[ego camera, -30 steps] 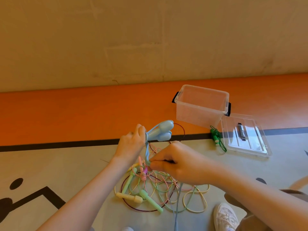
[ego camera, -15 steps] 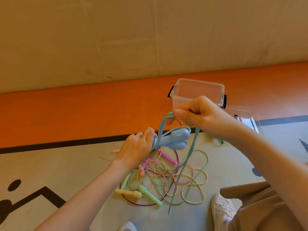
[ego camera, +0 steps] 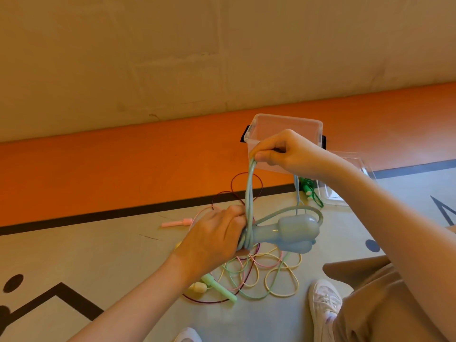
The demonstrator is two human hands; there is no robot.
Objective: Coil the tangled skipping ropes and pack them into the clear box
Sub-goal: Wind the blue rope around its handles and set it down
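Blue rope (ego camera: 249, 193) half-wound: my left hand (ego camera: 217, 239) grips its handles (ego camera: 288, 234), right hand (ego camera: 287, 150) pinches the cord before the clear box (ego camera: 283, 119), apparently empty; tangle (ego camera: 259, 275) remains.

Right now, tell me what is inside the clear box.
The clear box looks empty through its far wall and rim. The right hand, gripping the blue rope, covers its near side, so that part of the floor is hidden.

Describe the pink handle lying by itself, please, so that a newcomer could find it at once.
Follow the black floor line to just in front of the left hand. On the grey floor there lies the pink handle, flat. Unlike the green and yellow handles, it sits apart from the tangled ropes.
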